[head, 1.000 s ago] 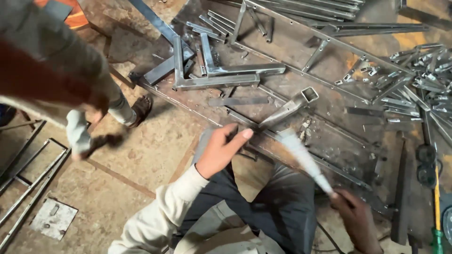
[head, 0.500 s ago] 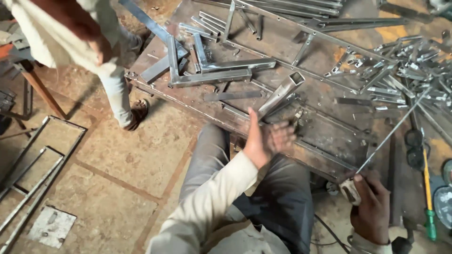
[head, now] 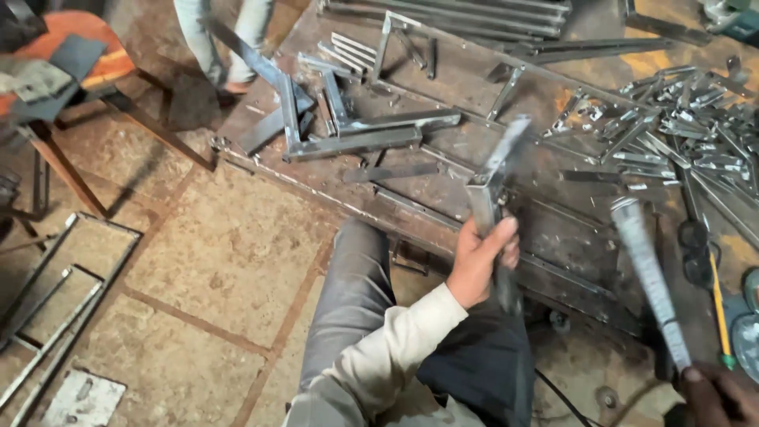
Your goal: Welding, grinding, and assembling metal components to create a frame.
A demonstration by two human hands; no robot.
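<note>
My left hand (head: 479, 257) is wrapped around a square steel tube piece (head: 489, 190) and holds it lifted above the steel work plate (head: 553, 237), its far end blurred. At the lower right corner, my right hand (head: 715, 395) grips the handle of a long grey tool (head: 648, 273), probably a hammer; its blurred upper end points toward the plate. My knees in grey trousers lie below the left hand.
Welded steel brackets (head: 356, 130) and flat bars lie on the plate; a heap of small metal pieces (head: 680, 126) is at the right. Another person's legs (head: 217, 39) stand at the top left. Wooden stool (head: 71, 71) left, metal frames (head: 55, 316) on the floor.
My left hand went from reaching open-fingered over the plate to gripping and lifting the square tube. The right hand's tool swung upright. The other person stepped farther away, toward the top.
</note>
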